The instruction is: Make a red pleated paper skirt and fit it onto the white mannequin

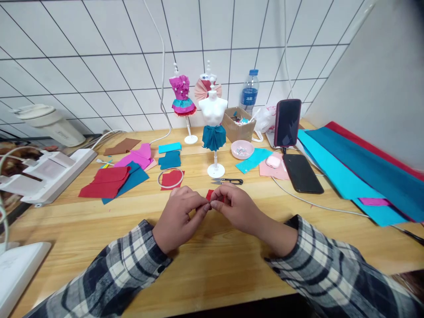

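Note:
Between my two hands is a small piece of red crepe paper (210,194), mostly covered by the fingers. My left hand (181,215) pinches its near edge with thumb and forefinger. Fingertips of my right hand (236,209) close on it from the other side, almost touching the left ones. Just beyond lie thread snips (228,181) with black handles. Behind them stands a white mini dress form (213,110) wearing a teal paper skirt (213,138). To the left, a white ring (171,187) rests on a red paper square (172,178).
Red sheets (105,182) and other coloured paper lie left, near a white power strip (59,176). Two dressed forms, one in magenta (180,88), stand behind. A pink bowl (242,150), cardboard box (239,126), bottle (249,90), phones (303,173) and long paper strips (361,176) occupy the right.

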Available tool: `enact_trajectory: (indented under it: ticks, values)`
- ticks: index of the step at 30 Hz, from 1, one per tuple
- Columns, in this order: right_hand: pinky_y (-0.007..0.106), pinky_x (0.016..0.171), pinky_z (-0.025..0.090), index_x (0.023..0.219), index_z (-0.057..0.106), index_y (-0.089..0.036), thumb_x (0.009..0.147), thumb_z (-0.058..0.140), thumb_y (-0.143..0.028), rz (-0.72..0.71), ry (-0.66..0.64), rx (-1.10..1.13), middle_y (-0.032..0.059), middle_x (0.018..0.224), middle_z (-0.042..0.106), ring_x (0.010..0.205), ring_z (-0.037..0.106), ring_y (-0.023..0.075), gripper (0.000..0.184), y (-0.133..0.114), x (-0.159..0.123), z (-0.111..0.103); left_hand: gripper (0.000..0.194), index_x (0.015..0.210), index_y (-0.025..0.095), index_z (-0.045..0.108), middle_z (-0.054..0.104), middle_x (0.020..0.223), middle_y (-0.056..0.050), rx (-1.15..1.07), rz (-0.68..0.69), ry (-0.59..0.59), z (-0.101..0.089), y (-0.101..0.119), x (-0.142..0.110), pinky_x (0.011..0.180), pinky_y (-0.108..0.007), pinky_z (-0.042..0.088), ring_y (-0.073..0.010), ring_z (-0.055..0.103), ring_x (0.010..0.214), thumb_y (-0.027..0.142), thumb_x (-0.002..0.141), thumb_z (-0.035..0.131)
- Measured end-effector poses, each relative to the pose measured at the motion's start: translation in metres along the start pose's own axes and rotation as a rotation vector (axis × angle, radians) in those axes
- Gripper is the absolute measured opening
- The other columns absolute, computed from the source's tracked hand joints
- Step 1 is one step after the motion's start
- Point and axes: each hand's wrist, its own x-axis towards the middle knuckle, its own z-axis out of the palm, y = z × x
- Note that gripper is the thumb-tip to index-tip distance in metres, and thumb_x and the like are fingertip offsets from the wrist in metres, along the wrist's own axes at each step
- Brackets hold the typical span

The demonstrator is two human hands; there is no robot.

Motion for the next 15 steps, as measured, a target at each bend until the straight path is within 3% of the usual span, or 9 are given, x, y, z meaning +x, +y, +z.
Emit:
enact_trajectory:
  ticks: [3,7,9,12,15]
  values:
    - [0.023,0.056,0.037,0.078,0.066,-0.018,0.077,0.068,-0.015,0.007,0.075,0.031,-0.0018,0.076,0.059,0.058,0.044,0.008,0.004,0.001,0.001,-0.001,0.017,0.081,0.02,0.069,0.067,0.068,0.0,-0.085,0.013,0.067,-0.001,0.001,0.001,0.07,-0.031,0.037,-0.0156,0.053,0.068,0.023,0.091,0.057]
    - [0.021,0.046,0.036,0.105,0.063,-0.02,0.077,0.069,-0.021,0.03,0.29,0.074,-0.0034,0.079,0.063,0.045,0.039,0.0047,0.028,0.008,0.004,-0.011,0.019,0.078,0.019,0.072,0.072,0.073,0.0,-0.226,-0.092,0.114,0.0,0.0,0.001,0.073,-0.029,0.041,-0.014,0.059,0.07,0.025,0.091,0.058]
    - [0.022,0.049,0.04,0.104,0.065,-0.021,0.081,0.068,-0.021,-0.117,0.374,-0.037,-0.0023,0.079,0.065,0.049,0.046,0.0063,0.024,0.009,0.003,-0.015,0.024,0.074,0.019,0.071,0.072,0.073,-0.001,-0.285,-0.196,0.125,0.001,-0.001,0.001,0.073,-0.028,0.043,-0.0149,0.061,0.073,0.029,0.091,0.058]
    - [0.024,0.067,0.048,0.096,0.07,-0.022,0.088,0.064,-0.022,-0.447,0.318,-0.27,0.0021,0.086,0.07,0.074,0.062,0.0123,0.01,0.007,-0.004,-0.015,0.035,0.064,0.017,0.068,0.067,0.064,-0.001,-0.371,-0.314,0.107,0.001,0.0,0.0,0.066,-0.025,0.044,-0.0142,0.059,0.067,0.034,0.092,0.055]
    - [0.025,0.073,0.049,0.1,0.071,-0.022,0.093,0.059,-0.025,-0.545,0.236,-0.39,0.0032,0.091,0.072,0.083,0.065,0.0139,0.014,0.006,-0.01,-0.009,0.039,0.06,0.016,0.064,0.061,0.057,0.0,-0.407,-0.335,0.091,0.0,0.004,0.0,0.058,-0.023,0.041,-0.0119,0.054,0.058,0.035,0.092,0.053]
